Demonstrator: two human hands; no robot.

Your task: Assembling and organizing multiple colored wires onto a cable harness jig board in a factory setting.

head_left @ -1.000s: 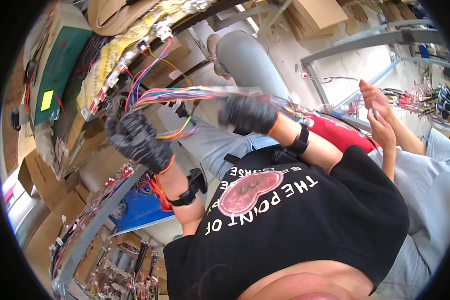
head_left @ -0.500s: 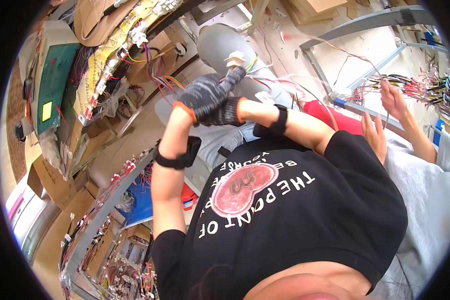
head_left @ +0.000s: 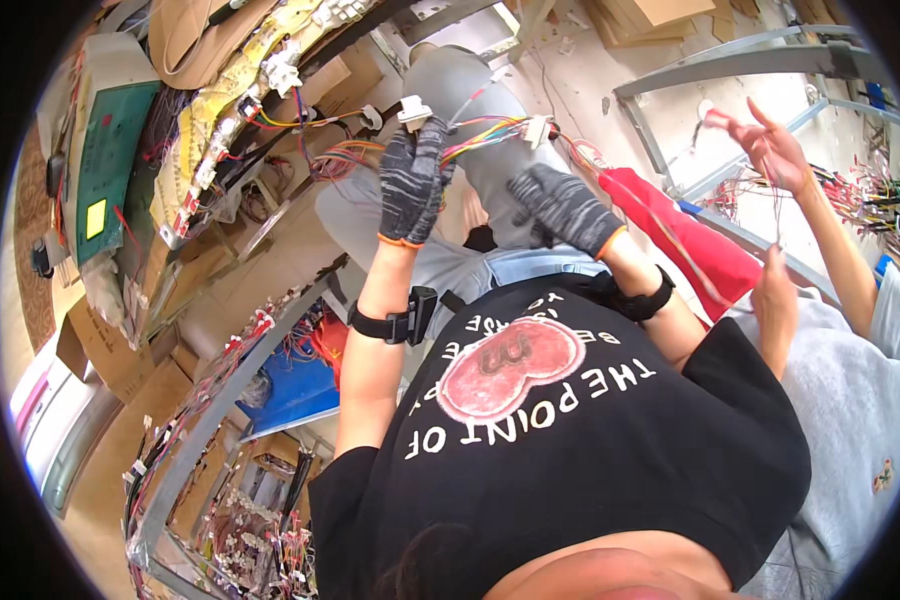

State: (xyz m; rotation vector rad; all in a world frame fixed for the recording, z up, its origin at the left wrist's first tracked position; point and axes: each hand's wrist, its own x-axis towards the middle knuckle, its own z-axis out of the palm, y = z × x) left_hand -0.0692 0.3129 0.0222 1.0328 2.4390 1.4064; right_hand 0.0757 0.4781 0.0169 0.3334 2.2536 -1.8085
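My left hand (head_left: 413, 180), in a grey knit glove, is raised and closed around a bundle of coloured wires (head_left: 485, 133) just below a white plastic connector (head_left: 414, 111). The bundle runs right from that grip to a second white connector (head_left: 538, 130). My right hand (head_left: 562, 208), also gloved, rests lower over my grey trouser knee (head_left: 460, 85), fingers curled; whether it holds a wire is unclear. Both wrists carry black straps.
A wiring board (head_left: 232, 110) with white connectors and coloured wires slopes at upper left. A grey metal rail (head_left: 205, 425) hung with wire ends crosses lower left. On the right, another person's hands (head_left: 760, 140) handle thin wires near a red bag (head_left: 685, 235).
My two hands, pressed together half a second ago, have parted. The left one has risen with the wire bundle; the right has dropped toward the knee. The neighbour's hand lifted higher.
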